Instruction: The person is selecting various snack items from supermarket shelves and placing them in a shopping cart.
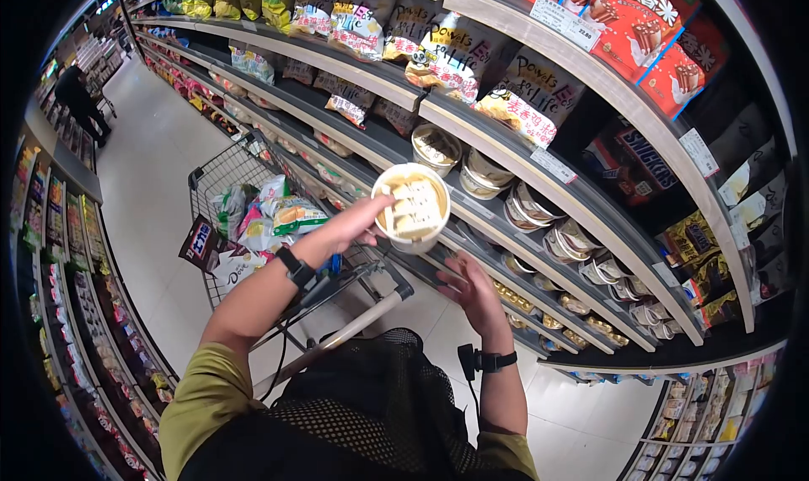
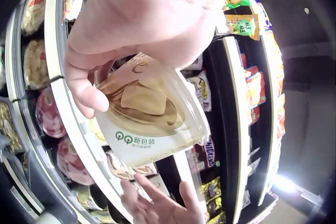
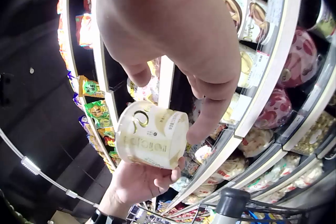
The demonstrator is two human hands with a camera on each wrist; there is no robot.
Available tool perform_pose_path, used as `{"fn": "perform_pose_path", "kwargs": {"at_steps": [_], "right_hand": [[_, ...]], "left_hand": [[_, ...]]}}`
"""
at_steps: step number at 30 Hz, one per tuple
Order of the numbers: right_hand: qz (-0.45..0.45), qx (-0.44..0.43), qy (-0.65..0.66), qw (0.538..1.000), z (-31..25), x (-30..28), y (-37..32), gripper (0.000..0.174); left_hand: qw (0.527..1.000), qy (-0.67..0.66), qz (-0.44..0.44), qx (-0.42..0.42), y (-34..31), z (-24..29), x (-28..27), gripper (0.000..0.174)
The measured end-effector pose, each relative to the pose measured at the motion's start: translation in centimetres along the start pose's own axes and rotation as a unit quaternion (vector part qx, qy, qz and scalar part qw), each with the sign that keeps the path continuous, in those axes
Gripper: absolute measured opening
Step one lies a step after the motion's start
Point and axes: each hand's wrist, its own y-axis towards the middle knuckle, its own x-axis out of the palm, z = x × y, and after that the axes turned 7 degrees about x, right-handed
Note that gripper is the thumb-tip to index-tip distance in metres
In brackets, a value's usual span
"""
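Note:
My left hand [image 1: 364, 221] grips a round white-and-gold chocolate tub [image 1: 415, 220], fingers and thumb around its side. Printed on the tub [image 2: 152, 111] is a picture of a chocolate piece, and its clear lid faces up toward the head camera. Apart from the tub, my right hand [image 1: 476, 294] hovers to its right with spread fingers and holds nothing. In the right wrist view, the right hand [image 3: 173, 29] is close over the tub [image 3: 152, 136], while the left hand [image 3: 139, 182] supports it from the other side. Similar tubs [image 1: 533, 205] line the shelf just beyond.
A shopping cart [image 1: 244, 157] with snack bags and a dark Dove box stands left of the shelves, its handle [image 1: 354, 321] near my body. Snack bags [image 1: 459, 56] and red boxes [image 1: 636, 26] fill upper shelves. Farther down the aisle is a person [image 1: 76, 98] in dark clothes.

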Motion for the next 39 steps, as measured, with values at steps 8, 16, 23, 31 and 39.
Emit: {"fn": "perform_pose_path", "kwargs": {"at_steps": [8,16,23,31,39], "right_hand": [[0.104,-0.015,0.078,0.991,3.3,-4.4,-3.9,0.041],[0.179,-0.056,0.167,0.968,5.1,-6.5,-8.2,0.029],[0.232,-0.066,0.194,0.951,6.7,-6.6,-10.9,0.029],[0.258,-0.074,0.206,0.941,7.2,-6.6,-12.3,0.029],[0.268,-0.057,0.208,0.939,7.9,-7.3,-12.4,0.027]], "left_hand": [[0.991,0.017,0.129,-0.01,11.9,1.2,-5.5,0.044],[0.991,-0.011,0.132,-0.002,19.4,2.8,-6.2,0.049],[0.993,0.017,0.113,-0.007,26.3,3.7,-5.6,0.054],[0.992,0.035,0.12,0.008,29.1,3.0,-3.8,0.038],[0.984,0.084,0.156,-0.029,32.2,2.6,-4.3,0.022]]}}
